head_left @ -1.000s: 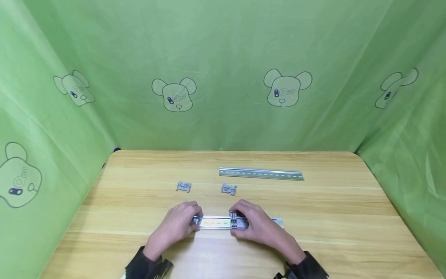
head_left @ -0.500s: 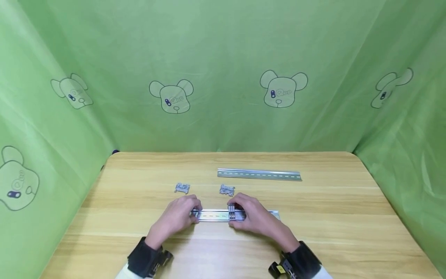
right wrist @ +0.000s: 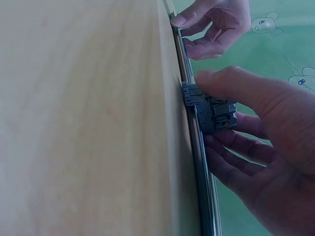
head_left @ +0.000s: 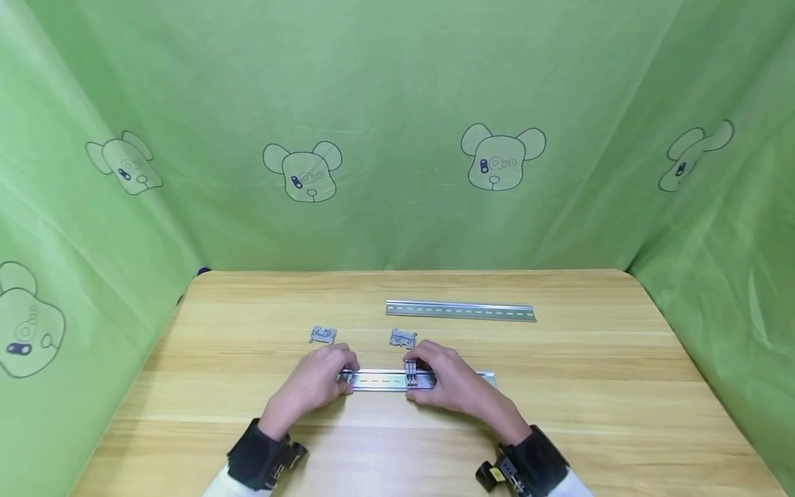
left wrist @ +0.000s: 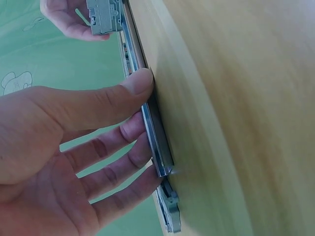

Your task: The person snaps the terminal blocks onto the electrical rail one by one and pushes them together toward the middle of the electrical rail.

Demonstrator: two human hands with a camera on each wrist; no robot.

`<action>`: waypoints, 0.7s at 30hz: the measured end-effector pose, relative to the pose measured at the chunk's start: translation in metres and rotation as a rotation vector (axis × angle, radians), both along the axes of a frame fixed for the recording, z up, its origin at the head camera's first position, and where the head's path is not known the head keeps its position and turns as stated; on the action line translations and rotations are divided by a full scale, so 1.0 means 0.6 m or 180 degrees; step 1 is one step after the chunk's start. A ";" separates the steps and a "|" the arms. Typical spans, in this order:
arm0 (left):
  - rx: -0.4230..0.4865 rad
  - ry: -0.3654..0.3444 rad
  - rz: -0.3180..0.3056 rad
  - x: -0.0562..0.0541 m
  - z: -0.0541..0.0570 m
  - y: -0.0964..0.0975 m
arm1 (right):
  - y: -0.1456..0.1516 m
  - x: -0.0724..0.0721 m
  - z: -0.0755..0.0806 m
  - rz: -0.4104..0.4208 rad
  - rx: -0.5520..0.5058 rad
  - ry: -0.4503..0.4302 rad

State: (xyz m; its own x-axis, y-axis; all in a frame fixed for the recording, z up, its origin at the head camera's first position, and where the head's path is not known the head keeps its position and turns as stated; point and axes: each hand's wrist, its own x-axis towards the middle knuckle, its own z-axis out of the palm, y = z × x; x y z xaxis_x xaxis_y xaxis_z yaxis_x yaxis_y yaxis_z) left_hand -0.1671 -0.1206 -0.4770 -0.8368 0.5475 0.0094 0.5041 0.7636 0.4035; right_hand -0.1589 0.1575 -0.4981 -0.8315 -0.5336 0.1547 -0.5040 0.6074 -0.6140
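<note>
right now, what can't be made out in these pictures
Head view: a stretch of the near rail, behind the right hand.
Head view: fine markings on the left loose block, too small.
Right wrist view: part of the held blocks, behind the thumb.
Right wrist view: near rail's closer end, past the bottom edge.
</note>
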 end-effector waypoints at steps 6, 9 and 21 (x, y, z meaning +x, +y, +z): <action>0.0009 0.0032 -0.0001 0.002 0.003 0.001 | 0.001 -0.002 0.002 0.0020 0.0006 -0.0004; 0.0014 0.0025 0.0015 0.001 0.003 0.003 | 0.002 -0.003 0.003 0.0021 0.0003 -0.0012; 0.0042 0.0037 -0.0006 -0.004 0.003 0.006 | 0.003 -0.007 0.005 0.0024 -0.0010 -0.0027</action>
State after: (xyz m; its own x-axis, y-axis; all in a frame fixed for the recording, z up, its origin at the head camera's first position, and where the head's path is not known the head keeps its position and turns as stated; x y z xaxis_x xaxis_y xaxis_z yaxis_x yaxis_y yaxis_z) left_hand -0.1696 -0.1168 -0.4754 -0.8356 0.5487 0.0262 0.5101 0.7574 0.4077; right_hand -0.1632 0.1593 -0.4949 -0.8287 -0.5394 0.1494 -0.5035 0.6017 -0.6201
